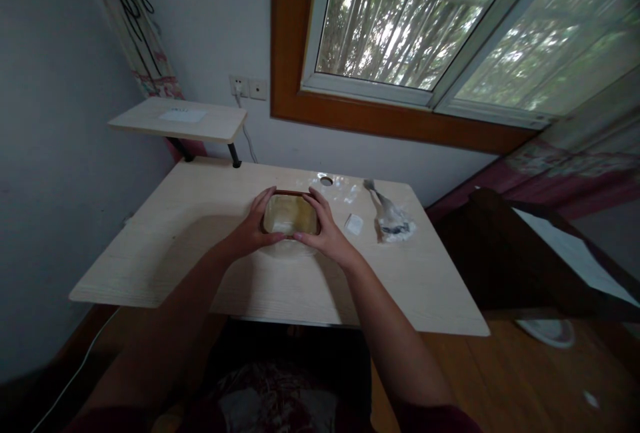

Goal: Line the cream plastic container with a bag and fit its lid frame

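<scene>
A rectangular container (291, 215) with rounded corners, a yellowish inside or top and a dark reddish-brown rim, is between my two hands over the middle of the desk. My left hand (259, 225) is closed on its left side, thumb along the near edge and fingers at the far corner. On the right side my right hand (324, 227) grips it the same way. Whether the container rests on the desk or is held just above it, I cannot tell. Right of my right hand lies a small white square piece (354, 223).
A knotted clear plastic bag (395, 221) lies on the right of the pale wooden desk (400, 286). A raised shelf (220, 123) with a paper stands back left. Behind the desk are a cable hole (327, 181), wall sockets (249, 87) and a window. Dark furniture (500, 253) stands right.
</scene>
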A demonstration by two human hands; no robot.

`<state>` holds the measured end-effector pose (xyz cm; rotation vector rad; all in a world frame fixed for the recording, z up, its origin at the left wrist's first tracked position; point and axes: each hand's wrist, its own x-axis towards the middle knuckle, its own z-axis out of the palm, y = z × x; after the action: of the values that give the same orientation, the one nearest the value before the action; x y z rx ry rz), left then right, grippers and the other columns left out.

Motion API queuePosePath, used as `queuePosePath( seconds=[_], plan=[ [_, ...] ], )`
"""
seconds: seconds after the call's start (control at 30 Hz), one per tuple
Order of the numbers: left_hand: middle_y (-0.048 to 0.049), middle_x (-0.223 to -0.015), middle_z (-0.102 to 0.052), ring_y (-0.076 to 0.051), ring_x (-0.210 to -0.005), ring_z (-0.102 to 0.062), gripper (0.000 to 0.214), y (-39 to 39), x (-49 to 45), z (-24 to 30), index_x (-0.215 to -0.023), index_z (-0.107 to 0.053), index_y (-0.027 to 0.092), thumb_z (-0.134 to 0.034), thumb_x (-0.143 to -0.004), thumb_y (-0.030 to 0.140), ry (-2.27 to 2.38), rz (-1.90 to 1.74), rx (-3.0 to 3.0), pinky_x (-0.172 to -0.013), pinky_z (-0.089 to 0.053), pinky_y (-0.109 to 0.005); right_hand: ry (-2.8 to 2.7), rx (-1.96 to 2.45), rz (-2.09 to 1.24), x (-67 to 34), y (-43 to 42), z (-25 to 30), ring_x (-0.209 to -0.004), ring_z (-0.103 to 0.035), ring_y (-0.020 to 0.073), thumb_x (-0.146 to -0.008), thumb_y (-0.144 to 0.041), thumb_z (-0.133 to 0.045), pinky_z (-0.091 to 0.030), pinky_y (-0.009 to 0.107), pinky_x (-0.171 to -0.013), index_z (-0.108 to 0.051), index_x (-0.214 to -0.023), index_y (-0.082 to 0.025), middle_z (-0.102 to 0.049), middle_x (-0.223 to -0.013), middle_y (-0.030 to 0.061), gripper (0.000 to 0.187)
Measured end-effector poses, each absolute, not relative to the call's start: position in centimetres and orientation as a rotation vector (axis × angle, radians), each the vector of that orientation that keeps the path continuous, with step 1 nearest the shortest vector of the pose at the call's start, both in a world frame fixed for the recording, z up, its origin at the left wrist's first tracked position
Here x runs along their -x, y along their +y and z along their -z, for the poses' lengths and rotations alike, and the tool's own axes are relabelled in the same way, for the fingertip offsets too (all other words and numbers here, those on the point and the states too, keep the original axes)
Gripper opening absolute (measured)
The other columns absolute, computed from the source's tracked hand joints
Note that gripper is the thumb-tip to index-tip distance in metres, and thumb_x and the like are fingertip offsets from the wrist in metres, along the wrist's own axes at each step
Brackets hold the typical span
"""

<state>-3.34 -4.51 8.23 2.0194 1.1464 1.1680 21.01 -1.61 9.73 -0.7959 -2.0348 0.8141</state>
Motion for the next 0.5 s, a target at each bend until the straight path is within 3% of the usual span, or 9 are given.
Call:
queuePosePath(
  seconds=[0.33, 0.5],
  plan=[
    [-0.0182, -0.166, -0.018, -0.038, -0.154, -0.016, 0.112, -4.6, 3.4, -8.3, -0.161, -0.018, 0.024, -0.080, -0.073, 0.055, 1.131, -1.183, -1.961, -0.126, -0.014, -0.058, -2.027, 0.787, -0.820, -21.1, -1.8, -9.9, -0.152, -0.020, 0.0307, -0.079, -0.068, -0.074, -0.020, 0.053, -0.126, -0.040, -0.152, -0.033, -0.022, -0.163, 0.0089, 0.088],
    [-0.0182, -0.168, -0.016, -0.036, -0.153, -0.023, 0.106, -5.0, 3.5, -7.3, -0.160, -0.018, 0.027, -0.078, -0.077, 0.054, 1.081, -1.298, -1.670, -0.122, -0.027, -0.056, -1.897, 0.834, -0.931, -21.7, -1.8, -9.5, -0.150, -0.026, 0.0294, -0.085, -0.072, -0.065, -0.024, 0.051, -0.124, -0.038, -0.154, -0.032, -0.030, -0.161, 0.0086, 0.084]
  ],
)
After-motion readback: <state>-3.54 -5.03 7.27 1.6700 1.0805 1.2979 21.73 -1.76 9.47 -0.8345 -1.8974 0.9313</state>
